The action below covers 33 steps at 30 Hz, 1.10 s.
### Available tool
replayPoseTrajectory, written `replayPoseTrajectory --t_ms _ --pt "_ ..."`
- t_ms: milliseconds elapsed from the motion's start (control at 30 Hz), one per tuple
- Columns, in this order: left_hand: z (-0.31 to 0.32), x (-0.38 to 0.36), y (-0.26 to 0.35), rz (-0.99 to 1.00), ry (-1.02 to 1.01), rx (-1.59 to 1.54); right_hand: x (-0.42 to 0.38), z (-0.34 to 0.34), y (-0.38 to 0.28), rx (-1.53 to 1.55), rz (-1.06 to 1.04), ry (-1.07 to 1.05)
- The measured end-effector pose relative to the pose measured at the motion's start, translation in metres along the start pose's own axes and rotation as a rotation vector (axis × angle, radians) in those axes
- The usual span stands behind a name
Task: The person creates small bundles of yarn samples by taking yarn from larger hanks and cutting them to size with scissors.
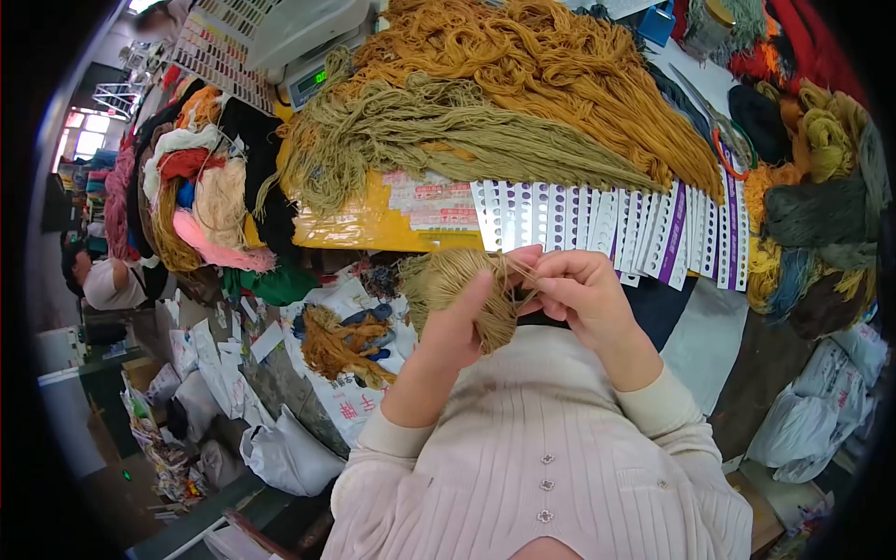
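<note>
A thick bundle of khaki-tan thread (446, 283) is gripped in my left hand (462, 315), close in front of my chest. The thumb lies across the bundle, while the other fingers are partly hidden behind it. My right hand (581, 291) pinches a few loose strands at the bundle's right end, with thumb and fingertips pressed together. Just beyond my hands, olive-green thread (420, 135) lies along the table's near side. Behind it is a large heap of golden-brown thread (541, 56).
White cards punched with holes (597, 224) overlap along the table edge. Scissors with orange-red handles (728, 140) lie at the right. A scale (317, 79) stands at the back left. Colored skeins (201, 177) hang at the left, and white plastic bags (289, 453) sit lower down.
</note>
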<state>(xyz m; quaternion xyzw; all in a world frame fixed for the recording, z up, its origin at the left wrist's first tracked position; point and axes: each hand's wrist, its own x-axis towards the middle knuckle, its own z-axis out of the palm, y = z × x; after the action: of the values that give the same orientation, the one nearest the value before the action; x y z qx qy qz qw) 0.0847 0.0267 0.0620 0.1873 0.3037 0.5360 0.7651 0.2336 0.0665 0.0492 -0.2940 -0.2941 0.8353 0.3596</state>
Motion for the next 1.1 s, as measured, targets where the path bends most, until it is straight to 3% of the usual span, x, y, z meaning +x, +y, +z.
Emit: replayPoseTrajectory --t_ms 67,167,367,467,567,667,800,1100 --pt "0.000 0.001 -0.002 0.039 0.051 0.183 0.000 -0.001 0.002 0.022 -0.009 -0.016" --pt "0.001 0.002 -0.001 -0.032 0.113 0.069 0.000 -0.003 0.002 0.026 0.004 -0.029" --pt "-0.007 0.005 -0.002 -0.074 0.016 -0.026 -0.001 -0.001 -0.002 0.054 0.090 -0.047" --pt "-0.007 0.005 -0.004 -0.019 0.097 0.095 0.001 -0.004 0.005 -0.022 0.019 -0.092" --pt "-0.004 0.004 -0.001 -0.029 -0.013 0.021 -0.001 0.002 -0.003 0.039 0.132 -0.018" --pt "-0.003 0.004 -0.005 0.006 0.052 -0.009 0.001 -0.006 -0.003 0.249 0.155 -0.049" --pt "-0.010 0.006 -0.007 -0.088 -0.036 0.100 0.003 0.010 0.004 -0.149 0.132 0.090" --pt "-0.011 0.004 -0.007 -0.044 -0.011 -0.037 0.002 0.006 0.000 0.012 0.087 0.048"
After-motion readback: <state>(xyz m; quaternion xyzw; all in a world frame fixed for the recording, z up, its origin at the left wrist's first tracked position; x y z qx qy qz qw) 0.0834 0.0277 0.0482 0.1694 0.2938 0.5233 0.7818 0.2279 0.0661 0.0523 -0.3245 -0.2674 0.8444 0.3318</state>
